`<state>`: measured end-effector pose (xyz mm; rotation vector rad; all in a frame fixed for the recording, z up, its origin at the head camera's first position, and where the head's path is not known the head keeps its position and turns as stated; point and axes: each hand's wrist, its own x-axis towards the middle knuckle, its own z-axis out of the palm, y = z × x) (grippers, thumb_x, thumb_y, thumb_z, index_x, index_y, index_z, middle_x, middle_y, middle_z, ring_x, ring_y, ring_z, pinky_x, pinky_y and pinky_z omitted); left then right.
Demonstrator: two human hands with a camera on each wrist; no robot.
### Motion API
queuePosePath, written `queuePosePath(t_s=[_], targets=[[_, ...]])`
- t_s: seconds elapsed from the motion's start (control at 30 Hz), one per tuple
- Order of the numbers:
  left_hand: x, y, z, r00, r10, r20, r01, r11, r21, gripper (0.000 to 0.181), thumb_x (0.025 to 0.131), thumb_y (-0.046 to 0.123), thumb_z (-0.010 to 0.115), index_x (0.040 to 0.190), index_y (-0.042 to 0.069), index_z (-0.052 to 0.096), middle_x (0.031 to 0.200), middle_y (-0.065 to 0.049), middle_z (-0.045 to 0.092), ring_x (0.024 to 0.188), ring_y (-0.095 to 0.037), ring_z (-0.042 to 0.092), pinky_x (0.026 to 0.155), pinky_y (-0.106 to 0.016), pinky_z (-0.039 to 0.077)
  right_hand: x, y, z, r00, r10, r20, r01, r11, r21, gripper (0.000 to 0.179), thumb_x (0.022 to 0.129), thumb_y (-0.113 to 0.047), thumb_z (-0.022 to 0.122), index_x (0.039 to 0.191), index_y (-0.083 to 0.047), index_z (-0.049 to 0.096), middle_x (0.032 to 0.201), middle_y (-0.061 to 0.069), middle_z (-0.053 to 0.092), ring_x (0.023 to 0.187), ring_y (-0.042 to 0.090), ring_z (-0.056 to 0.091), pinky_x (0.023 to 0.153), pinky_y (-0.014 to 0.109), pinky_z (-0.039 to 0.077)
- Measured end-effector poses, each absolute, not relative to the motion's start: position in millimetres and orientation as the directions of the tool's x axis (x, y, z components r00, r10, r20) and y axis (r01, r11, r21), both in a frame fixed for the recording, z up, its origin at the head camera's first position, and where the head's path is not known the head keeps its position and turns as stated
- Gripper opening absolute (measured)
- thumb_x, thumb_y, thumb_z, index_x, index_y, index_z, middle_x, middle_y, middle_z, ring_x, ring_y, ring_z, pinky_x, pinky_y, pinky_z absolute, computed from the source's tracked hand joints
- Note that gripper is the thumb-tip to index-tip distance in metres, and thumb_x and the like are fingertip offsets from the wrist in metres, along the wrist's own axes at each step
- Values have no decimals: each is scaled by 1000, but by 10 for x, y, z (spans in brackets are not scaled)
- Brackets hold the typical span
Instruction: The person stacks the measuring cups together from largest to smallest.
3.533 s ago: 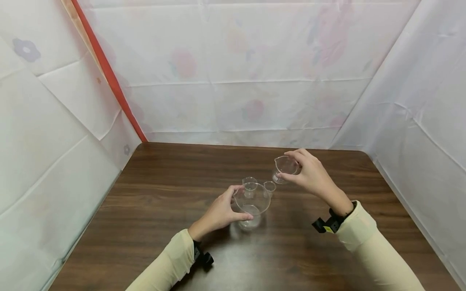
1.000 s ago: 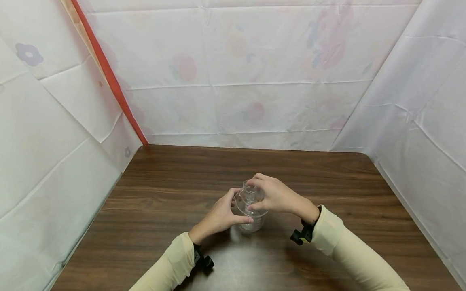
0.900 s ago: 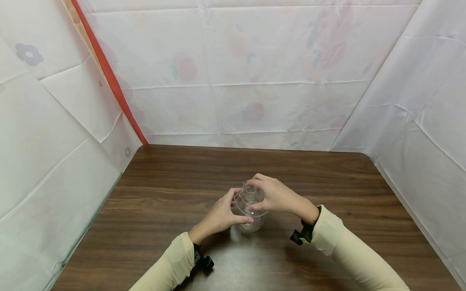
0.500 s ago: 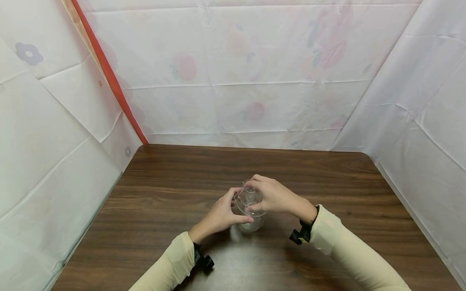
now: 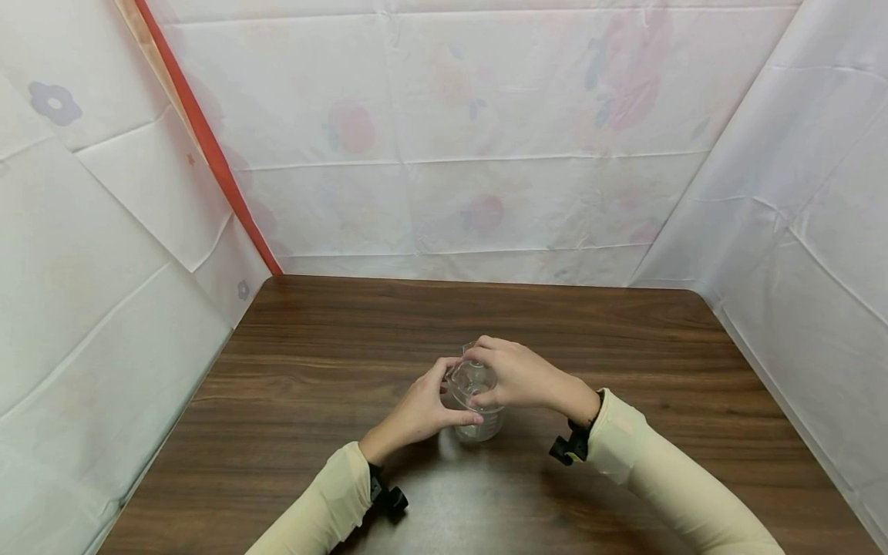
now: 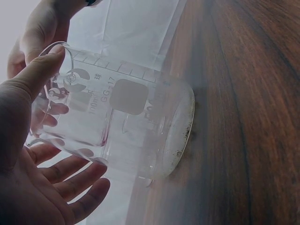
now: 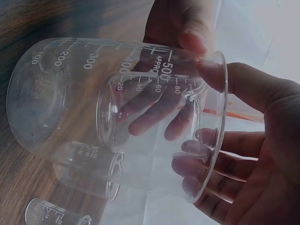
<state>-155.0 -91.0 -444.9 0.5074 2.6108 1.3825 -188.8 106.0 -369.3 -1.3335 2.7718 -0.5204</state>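
Note:
A large clear glass beaker, marked to 500, stands upright on the wooden table. My left hand grips it near the rim, with the thumb in front and fingers round the far side. Inside its upper part is a smaller 100 ml beaker, apart from the large beaker's bottom. Thumb and fingers of my right hand pinch this smaller beaker by its rim, reaching into the large one's mouth. Behind the large beaker, the right wrist view shows a 50 ml beaker and a tiny beaker; both are largely hidden in the head view.
The brown wooden table reaches back to a pale patterned curtain. White sheets hang along its left and right sides, with a red strip at the back left corner. Black cameras are strapped to both wrists.
My right hand has carried the smaller beaker from the back right into the large beaker's mouth. Over the last second it shifts slightly left and nearer. My left hand keeps its grip.

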Motion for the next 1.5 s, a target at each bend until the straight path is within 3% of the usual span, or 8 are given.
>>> queuePosePath(t_s=[0.2,0.83,1.33,1.5], targets=[[-1555,-909,-4453,-933,357,37,232,523,820,89,71,49,84,143,22,39,149,-6,45,116,-35,60,95,-45,52,-1895,1045,-3697,-630,-769,107,-757,579,-303,54,76,-33,83,120,-8,65,113,8,64,92,19,63,78,34,53],[-1548,-909,-4447,-934,357,27,221,516,828,88,71,48,84,142,20,40,147,-6,47,116,-36,60,94,-46,52,-1912,1036,-3654,-586,-810,24,-791,566,-231,59,75,-35,84,122,-5,64,107,2,63,79,9,57,71,26,51],[-1543,-914,-4437,-935,355,9,210,533,819,89,72,49,83,144,21,38,148,-9,46,116,-38,60,90,-49,53,-1922,990,-3665,-578,-816,-24,-799,572,-184,62,74,-36,83,125,-6,63,109,4,63,83,13,62,77,31,54],[-1546,-908,-4444,-934,356,16,216,531,819,90,72,48,84,144,20,39,148,-7,47,115,-37,61,91,-47,53,-1908,971,-3679,-589,-806,-60,-792,591,-156,61,76,-35,83,125,-6,63,115,6,63,93,18,66,83,36,56]])
